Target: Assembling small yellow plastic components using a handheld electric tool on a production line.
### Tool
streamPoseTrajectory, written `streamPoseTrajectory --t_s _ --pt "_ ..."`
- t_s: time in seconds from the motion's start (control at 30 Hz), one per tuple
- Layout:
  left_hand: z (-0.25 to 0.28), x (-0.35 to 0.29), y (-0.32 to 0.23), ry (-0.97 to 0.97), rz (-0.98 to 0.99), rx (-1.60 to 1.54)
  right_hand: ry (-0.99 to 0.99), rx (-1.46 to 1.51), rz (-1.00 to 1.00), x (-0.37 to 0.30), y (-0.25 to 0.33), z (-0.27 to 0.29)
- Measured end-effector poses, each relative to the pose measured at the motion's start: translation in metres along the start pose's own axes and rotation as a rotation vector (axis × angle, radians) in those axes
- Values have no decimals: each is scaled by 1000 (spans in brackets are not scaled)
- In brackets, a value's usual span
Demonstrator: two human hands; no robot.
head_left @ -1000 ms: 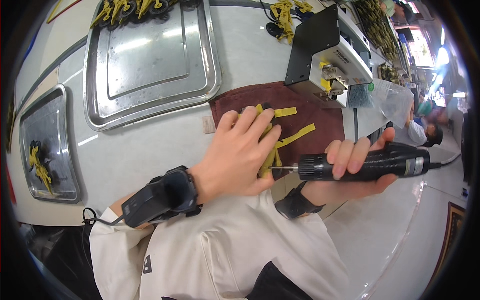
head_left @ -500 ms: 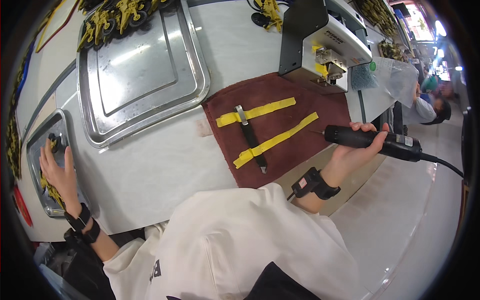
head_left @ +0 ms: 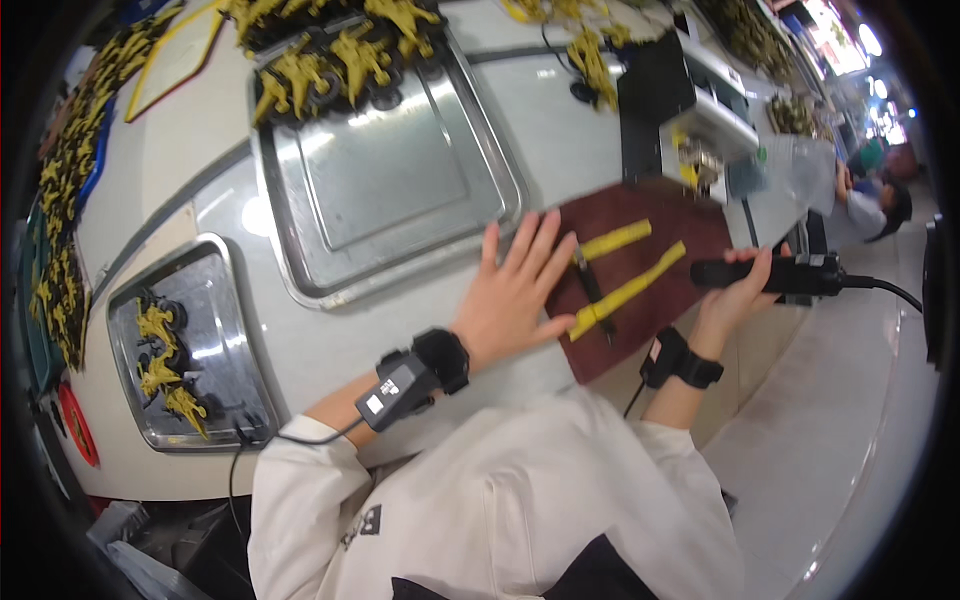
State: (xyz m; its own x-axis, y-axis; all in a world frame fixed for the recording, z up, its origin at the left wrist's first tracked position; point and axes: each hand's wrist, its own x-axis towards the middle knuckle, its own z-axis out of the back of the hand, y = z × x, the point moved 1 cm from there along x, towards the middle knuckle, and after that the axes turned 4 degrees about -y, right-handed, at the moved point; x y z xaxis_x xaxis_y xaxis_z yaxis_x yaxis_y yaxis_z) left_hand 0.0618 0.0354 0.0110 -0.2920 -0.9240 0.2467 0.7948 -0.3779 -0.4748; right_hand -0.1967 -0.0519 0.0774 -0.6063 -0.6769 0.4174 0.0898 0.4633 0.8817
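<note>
My right hand (head_left: 738,298) is wrapped round a black corded electric screwdriver (head_left: 815,276), held level over the right edge of a dark red mat (head_left: 685,225). Fingers spread, my left hand (head_left: 515,300) hovers at or over the mat's left edge and holds nothing; whether it touches the mat I cannot tell. On the mat lie two strips of yellow tape (head_left: 645,290) across a slim black tool with metal ends (head_left: 592,285), partly hidden by my left hand. Several yellow toy motorcycles (head_left: 157,372) with black wheels lie in a small metal tray (head_left: 218,300) at the left.
A large metal tray (head_left: 390,185) stands behind my left hand, with several more yellow motorcycles (head_left: 362,62) along its far end. Beyond the mat sits a white and black machine (head_left: 730,130), next to a clear plastic bag (head_left: 805,165). Another person (head_left: 868,212) sits at the far right.
My left hand has moved right, from over the small tray to the mat's left edge, with nothing in it. My right hand still grips the screwdriver. The whole view has shifted.
</note>
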Motion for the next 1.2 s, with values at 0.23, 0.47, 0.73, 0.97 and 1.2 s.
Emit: streamPoseTrajectory --t_s 0.23,0.47,0.73,0.97,1.2 --pt "3 -2 11 -79 5 -82 61 27 -72 2 -10 -21" --pt "131 105 69 -710 -61 56 9 19 -82 0 -12 -7" --pt "120 192 292 -120 458 455 31 66 -41 14 -24 -11" --pt "138 163 154 -723 152 317 20 171 -34 23 -30 2" --pt "-40 30 -71 -105 -11 8 61 158 -48 18 -22 3"
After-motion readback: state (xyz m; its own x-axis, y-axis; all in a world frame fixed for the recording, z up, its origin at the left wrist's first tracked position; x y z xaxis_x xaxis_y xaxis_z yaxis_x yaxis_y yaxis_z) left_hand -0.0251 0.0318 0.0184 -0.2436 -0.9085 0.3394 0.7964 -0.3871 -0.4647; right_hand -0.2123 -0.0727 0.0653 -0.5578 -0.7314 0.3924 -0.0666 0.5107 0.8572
